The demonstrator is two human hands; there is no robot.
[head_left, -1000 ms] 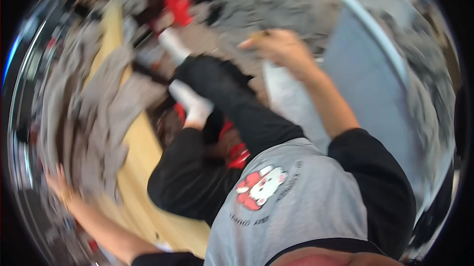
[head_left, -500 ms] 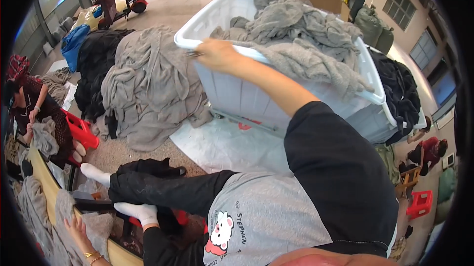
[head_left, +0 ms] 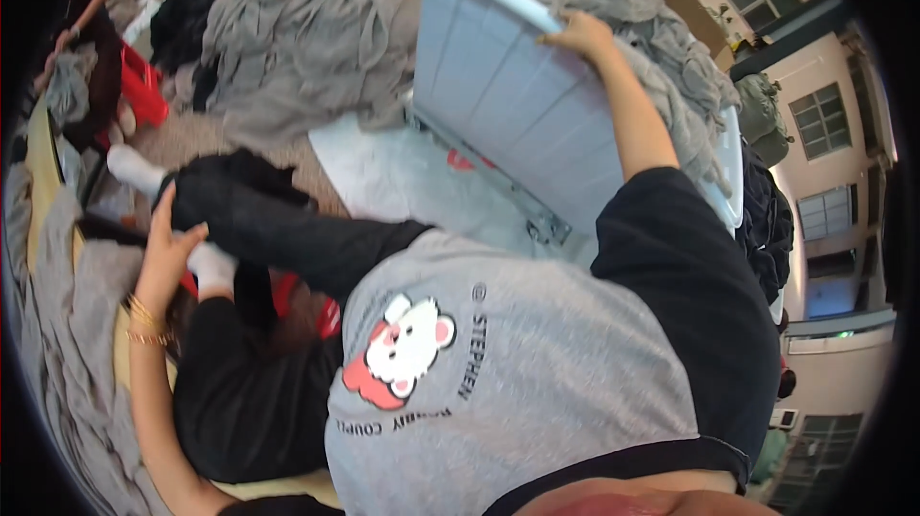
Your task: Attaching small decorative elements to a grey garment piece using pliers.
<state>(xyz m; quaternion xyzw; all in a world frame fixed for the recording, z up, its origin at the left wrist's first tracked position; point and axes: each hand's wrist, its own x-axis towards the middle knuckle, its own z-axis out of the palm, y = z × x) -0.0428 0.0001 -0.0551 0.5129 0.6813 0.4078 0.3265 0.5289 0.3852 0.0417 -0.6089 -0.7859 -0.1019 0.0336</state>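
My right hand point(head_left: 586, 39) reaches up to the long rim of a large white plastic bin point(head_left: 508, 66), its fingers closed over the edge. Grey fleecy cloth point(head_left: 661, 46) is heaped inside the bin and hangs over the rim beside my wrist. Gold bracelets circle the wrist of my left hand point(head_left: 172, 252), which has thumb and fingers spread against my black trouser leg point(head_left: 278, 219), close to the white socks point(head_left: 213, 267). Nothing shows in the left hand. Whether my right fingers also hold something small cannot be made out.
A big grey cloth pile point(head_left: 307, 27) lies on the floor left of the bin, with black cloth point(head_left: 196, 18) beyond it. White sheeting point(head_left: 393, 171) spreads under the bin. More grey cloth point(head_left: 57, 324) drapes at the lower left. Another person sits near a red stool point(head_left: 142, 85).
My view has tilted and turned. My right hand has shifted along the bin's rim, away from the corner. The left hand has come up from the grey cloth to my trouser leg.
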